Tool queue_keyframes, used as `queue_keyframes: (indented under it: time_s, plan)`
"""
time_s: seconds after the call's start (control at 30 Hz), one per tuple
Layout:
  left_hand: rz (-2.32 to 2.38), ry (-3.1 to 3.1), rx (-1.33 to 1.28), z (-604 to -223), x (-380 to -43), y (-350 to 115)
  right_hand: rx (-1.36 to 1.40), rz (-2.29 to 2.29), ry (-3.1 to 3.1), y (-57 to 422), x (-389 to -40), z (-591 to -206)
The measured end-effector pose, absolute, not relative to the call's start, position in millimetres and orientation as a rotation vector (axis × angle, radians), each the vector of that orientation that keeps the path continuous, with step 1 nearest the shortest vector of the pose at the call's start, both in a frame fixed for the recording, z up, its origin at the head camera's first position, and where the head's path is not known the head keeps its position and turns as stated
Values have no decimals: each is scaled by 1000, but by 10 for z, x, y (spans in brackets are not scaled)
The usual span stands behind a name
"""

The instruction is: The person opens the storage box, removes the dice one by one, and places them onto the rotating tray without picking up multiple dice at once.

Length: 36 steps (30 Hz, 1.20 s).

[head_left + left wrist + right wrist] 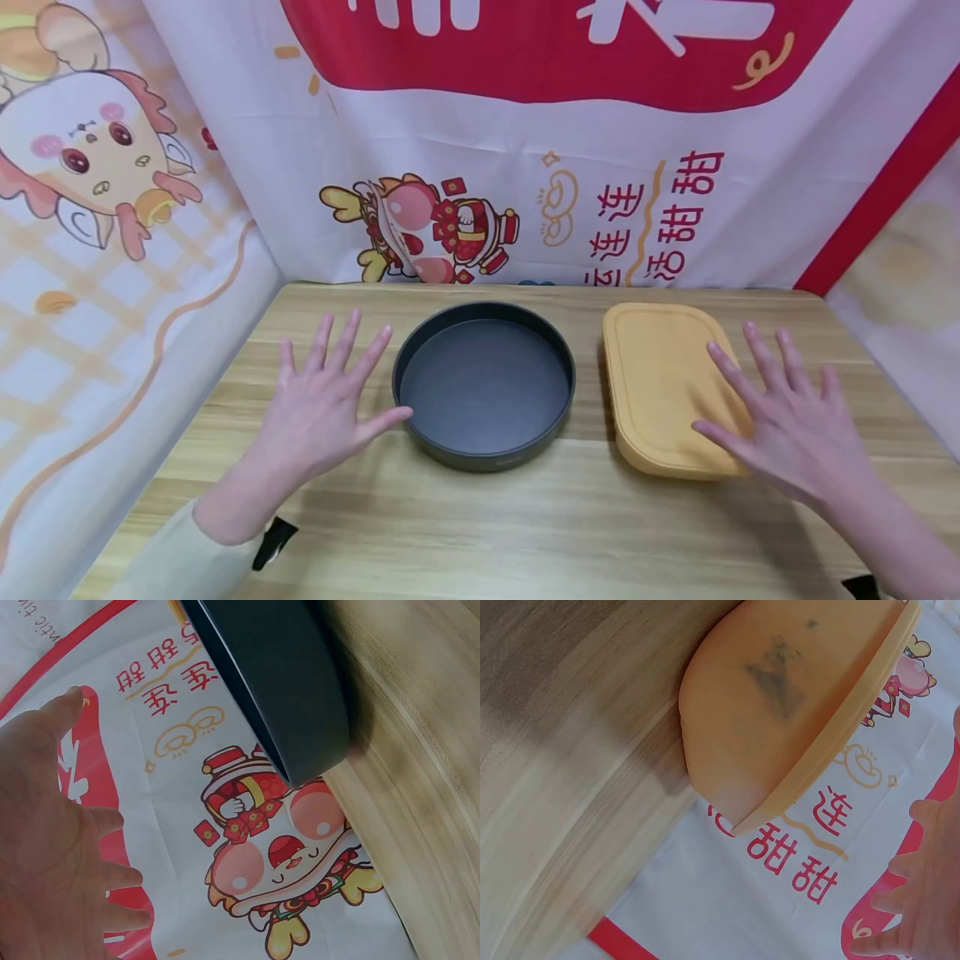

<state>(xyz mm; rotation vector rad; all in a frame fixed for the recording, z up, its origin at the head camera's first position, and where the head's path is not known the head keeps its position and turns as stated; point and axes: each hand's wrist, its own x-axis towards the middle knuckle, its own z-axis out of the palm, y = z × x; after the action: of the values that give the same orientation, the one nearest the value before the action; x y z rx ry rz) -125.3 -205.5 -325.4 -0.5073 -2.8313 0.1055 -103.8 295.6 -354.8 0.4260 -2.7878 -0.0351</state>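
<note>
A round dark grey pan (pixel 486 387) with a low wall stands in the middle of the table. To its right is a yellow-orange lidded box (pixel 660 383) with rounded corners; dark marks show through the side of the box (pixel 780 682) in the right wrist view. My left hand (pixel 322 408) is spread left of the pan, its thumb tip over the pan's left rim in the head view. My right hand (pixel 787 425) is spread too, its thumb and index finger overlapping the box's right part. Neither hand holds anything. Whether either touches these things I cannot tell.
The wood-patterned table (pixel 480 533) runs back to a white printed cloth (pixel 450 133) with red lettering and cartoon figures. Another patterned cloth (pixel 90 333) hangs along the left side. Dark straps (pixel 274 542) show at both wrists.
</note>
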Motion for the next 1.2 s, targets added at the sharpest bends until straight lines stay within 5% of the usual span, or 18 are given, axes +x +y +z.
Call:
queue_keyframes:
  time_s: [0.63,1.2]
  plan:
    - [128,-2855,-506,-3155,-1226,-1925,398,-44,-2809,2966,-1083,-3393]
    - [66,-2895,-734,-3466,-1312,-1089,375,32,-2836,3081,-1095,-3561]
